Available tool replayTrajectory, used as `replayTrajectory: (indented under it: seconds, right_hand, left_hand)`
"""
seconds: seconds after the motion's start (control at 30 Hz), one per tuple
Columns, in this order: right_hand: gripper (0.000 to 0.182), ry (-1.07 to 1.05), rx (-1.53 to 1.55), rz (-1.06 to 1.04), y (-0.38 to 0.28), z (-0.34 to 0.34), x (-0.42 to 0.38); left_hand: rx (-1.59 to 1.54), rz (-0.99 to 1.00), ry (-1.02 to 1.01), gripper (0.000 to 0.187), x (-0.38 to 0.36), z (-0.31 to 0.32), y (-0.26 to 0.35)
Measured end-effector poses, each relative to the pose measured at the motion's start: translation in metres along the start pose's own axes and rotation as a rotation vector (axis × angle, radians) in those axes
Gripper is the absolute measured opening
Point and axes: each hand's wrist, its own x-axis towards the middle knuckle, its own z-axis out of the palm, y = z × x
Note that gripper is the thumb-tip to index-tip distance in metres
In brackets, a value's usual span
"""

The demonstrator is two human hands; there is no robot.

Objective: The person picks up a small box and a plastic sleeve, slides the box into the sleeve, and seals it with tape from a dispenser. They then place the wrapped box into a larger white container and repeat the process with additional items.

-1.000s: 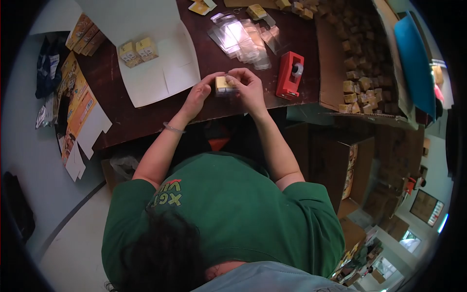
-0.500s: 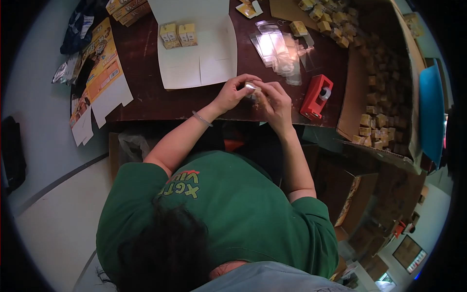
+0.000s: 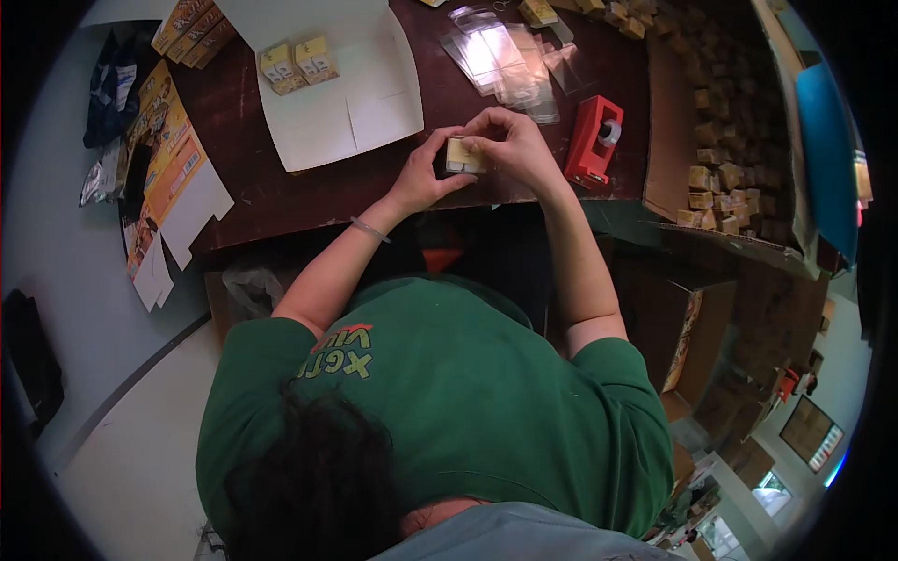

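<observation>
Right now both hands meet at the upper middle of the frame: the left hand [image 3: 418, 178] and right hand [image 3: 517, 148] pinch a small yellow box [image 3: 463, 155] between them, over the table [image 3: 253, 187] edge, left of the red tape dispenser [image 3: 593, 142].

On the dark brown wooden table [image 3: 281, 192] we note a red tape dispenser [image 3: 593, 141] near its front edge. Clear plastic sleeves [image 3: 500, 58] lie heaped toward the back. Two small yellow cartons [image 3: 297, 64] stand on a flat white cardboard sheet [image 3: 355, 103]. An open brown cardboard box [image 3: 739, 122] holds many small tan cartons at the right end.
</observation>
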Motion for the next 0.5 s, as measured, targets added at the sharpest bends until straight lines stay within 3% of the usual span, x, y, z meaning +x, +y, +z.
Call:
replayTrajectory:
  seconds: [0.1, 0.13, 0.23, 0.47, 0.5]
  right_hand:
    - [0.017, -0.092, 0.129, 0.132, -0.008, -0.006, 0.002]
    - [0.016, 0.048, 0.032, -0.100, -0.011, 0.005, -0.005]
    - [0.020, 0.202, -0.482, -0.419, -0.012, 0.017, -0.017]
    - [0.021, 0.256, -0.102, -0.129, -0.001, 0.020, -0.011]
    - [0.028, 0.223, -0.175, -0.152, -0.002, 0.018, -0.012]
  left_hand:
    - [-0.012, 0.026, 0.024, 0.068, -0.001, 0.003, -0.002]
    - [-0.019, 0.049, 0.047, 0.067, 0.002, 0.002, -0.002]
    - [-0.021, 0.045, -0.038, 0.063, 0.000, -0.001, -0.004]
    - [0.027, 0.054, -0.070, 0.057, 0.004, -0.002, -0.002]
    - [0.025, 0.068, -0.014, 0.057, 0.005, 0.000, -0.002]
